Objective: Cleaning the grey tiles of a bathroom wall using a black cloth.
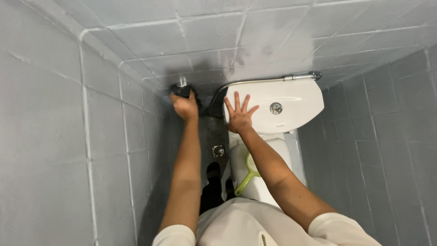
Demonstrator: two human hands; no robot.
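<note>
My left hand (185, 106) is closed around a dark valve handle (182, 90) on a metal pipe fitting at the tiled wall, low in the left corner. My right hand (239, 114) lies flat, fingers spread, on the left end of the white toilet tank lid (291, 98). A round chrome flush button (276, 108) sits in the middle of the lid, to the right of that hand. A braided metal hose (255, 81) runs along the wall behind the tank.
Grey tiled walls (54, 136) close in on both sides. Below the tank is the white toilet bowl (241, 164) with a green-handled brush (248, 175) leaning against it. A floor drain (218, 151) shows on the dark floor beside it.
</note>
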